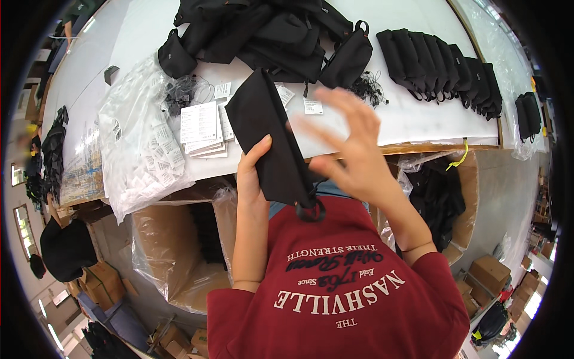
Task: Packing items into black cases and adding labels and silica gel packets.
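Note:
A slim black fabric pouch (256, 107) with a small loop at its lower end is held up, tilted, in front of my body at the table's near edge. My left hand (252, 170) is closed on its left side, with the thumb lying across the front face. Just right of the pouch, my right hand (357, 143) is raised with its fingers spread and blurred by motion. Nothing shows in it. Behind the pouch lie stacks of white printed cards (201, 127) and a loose white card (313, 106).
A large heap of black pouches (281, 36) covers the far middle of the table. At right stands a row of similar pouches (427, 63). Left is a clear plastic bag of labels (143, 137); dark cords (369, 88) lie nearby. Plastic-lined cartons (173, 251) stand below the edge.

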The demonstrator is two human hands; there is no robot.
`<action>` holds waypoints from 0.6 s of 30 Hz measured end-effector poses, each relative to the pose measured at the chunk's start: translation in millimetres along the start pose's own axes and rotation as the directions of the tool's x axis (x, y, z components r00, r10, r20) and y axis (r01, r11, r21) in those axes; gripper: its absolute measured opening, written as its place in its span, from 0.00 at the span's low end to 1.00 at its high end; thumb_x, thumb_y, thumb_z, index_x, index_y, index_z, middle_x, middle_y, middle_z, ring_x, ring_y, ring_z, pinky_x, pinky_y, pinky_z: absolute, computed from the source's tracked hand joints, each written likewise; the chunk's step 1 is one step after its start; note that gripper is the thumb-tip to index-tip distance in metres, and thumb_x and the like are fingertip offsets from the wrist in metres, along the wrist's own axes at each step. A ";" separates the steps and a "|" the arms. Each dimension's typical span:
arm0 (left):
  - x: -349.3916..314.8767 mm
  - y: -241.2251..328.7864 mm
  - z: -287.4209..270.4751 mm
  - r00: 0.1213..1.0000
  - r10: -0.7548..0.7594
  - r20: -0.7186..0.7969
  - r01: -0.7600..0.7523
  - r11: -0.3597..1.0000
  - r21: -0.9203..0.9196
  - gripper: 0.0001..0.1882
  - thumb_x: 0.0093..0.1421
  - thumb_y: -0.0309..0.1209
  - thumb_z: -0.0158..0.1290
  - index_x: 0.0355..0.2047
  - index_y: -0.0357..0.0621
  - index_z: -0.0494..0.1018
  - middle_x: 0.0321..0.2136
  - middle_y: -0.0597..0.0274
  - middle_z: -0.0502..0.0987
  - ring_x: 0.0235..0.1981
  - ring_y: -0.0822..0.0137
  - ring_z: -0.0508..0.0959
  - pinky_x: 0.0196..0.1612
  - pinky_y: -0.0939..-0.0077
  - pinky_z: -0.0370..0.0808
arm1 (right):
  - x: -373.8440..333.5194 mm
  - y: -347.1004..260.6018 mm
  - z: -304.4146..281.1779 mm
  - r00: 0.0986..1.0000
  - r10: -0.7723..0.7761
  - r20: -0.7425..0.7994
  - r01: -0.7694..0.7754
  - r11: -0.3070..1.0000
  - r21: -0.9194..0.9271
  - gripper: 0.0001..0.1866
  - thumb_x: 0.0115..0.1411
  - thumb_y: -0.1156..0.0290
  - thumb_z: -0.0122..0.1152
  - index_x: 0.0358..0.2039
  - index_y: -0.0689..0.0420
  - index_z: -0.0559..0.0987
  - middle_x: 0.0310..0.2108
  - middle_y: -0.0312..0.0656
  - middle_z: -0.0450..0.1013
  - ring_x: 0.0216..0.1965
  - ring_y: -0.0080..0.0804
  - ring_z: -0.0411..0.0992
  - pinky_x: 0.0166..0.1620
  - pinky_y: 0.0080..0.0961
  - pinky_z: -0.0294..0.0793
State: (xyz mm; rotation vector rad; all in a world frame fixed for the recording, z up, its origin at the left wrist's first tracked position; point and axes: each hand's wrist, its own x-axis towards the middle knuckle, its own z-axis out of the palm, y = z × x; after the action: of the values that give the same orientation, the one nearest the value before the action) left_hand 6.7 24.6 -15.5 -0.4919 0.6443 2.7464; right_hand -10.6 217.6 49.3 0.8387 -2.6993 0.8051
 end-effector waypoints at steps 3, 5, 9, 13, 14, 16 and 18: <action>-0.9 0.2 0.5 0.999 0.003 0.052 -0.003 1.000 -0.001 0.19 0.57 0.27 0.51 0.49 0.33 0.67 0.38 0.51 0.77 0.36 0.61 0.80 0.39 0.70 0.80 | 1.3 10.5 -7.2 0.997 0.020 -0.077 -0.005 0.980 0.197 0.20 0.57 0.50 0.54 0.49 0.38 0.78 0.60 0.43 0.59 0.61 0.45 0.52 0.61 0.41 0.46; -1.7 -0.7 5.7 1.000 0.022 0.010 -0.022 1.000 -0.006 0.19 0.57 0.26 0.51 0.49 0.33 0.67 0.38 0.51 0.77 0.36 0.61 0.80 0.39 0.70 0.80 | -3.4 8.1 -6.1 0.995 -0.100 -0.024 0.103 0.960 0.259 0.18 0.58 0.51 0.53 0.47 0.39 0.80 0.60 0.44 0.59 0.61 0.45 0.52 0.61 0.41 0.45; -1.3 0.3 2.1 1.000 0.006 0.001 -0.006 1.000 0.002 0.20 0.56 0.26 0.52 0.49 0.33 0.67 0.38 0.52 0.77 0.35 0.62 0.80 0.38 0.71 0.81 | -3.7 7.3 4.9 0.989 -0.148 0.018 0.143 0.978 0.153 0.19 0.62 0.51 0.46 0.47 0.41 0.80 0.59 0.44 0.60 0.60 0.45 0.53 0.61 0.40 0.45; 2.6 -3.0 -11.6 1.000 0.016 0.015 -0.015 0.999 -0.035 0.16 0.60 0.27 0.48 0.47 0.31 0.70 0.39 0.50 0.78 0.36 0.60 0.81 0.40 0.70 0.80 | -6.8 11.5 7.5 0.991 0.083 -0.101 -0.043 0.938 0.345 0.23 0.65 0.54 0.41 0.55 0.47 0.74 0.57 0.44 0.62 0.59 0.44 0.54 0.61 0.39 0.44; 2.6 -2.2 -13.9 0.999 0.024 0.029 -0.023 0.999 -0.026 0.16 0.59 0.27 0.48 0.47 0.31 0.70 0.40 0.50 0.78 0.37 0.61 0.80 0.40 0.70 0.80 | -8.5 11.2 8.9 0.999 0.001 -0.050 0.017 0.936 0.352 0.23 0.65 0.54 0.41 0.56 0.47 0.73 0.56 0.44 0.62 0.59 0.45 0.54 0.61 0.40 0.44; 1.5 -1.8 -6.0 0.998 0.030 0.049 -0.029 0.999 -0.019 0.16 0.59 0.26 0.49 0.47 0.31 0.70 0.40 0.51 0.77 0.37 0.61 0.80 0.40 0.71 0.80 | -8.9 10.2 8.6 0.998 -0.053 -0.035 0.062 0.915 0.399 0.21 0.61 0.57 0.50 0.53 0.50 0.74 0.54 0.45 0.63 0.58 0.45 0.55 0.60 0.40 0.48; -1.7 -3.2 3.9 0.982 0.165 -0.094 -0.142 0.967 0.213 0.20 0.55 0.25 0.53 0.49 0.34 0.67 0.39 0.55 0.76 0.36 0.64 0.79 0.40 0.72 0.79 | -9.5 7.2 14.0 0.995 0.074 -0.068 -0.028 0.857 0.515 0.21 0.57 0.58 0.56 0.50 0.51 0.75 0.53 0.45 0.64 0.56 0.44 0.57 0.59 0.40 0.49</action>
State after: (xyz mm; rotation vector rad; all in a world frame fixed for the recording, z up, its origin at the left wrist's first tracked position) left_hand 8.3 28.9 -12.7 -0.5716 1.0230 2.7660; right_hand -7.4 219.2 31.2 0.8033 -2.4624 1.5813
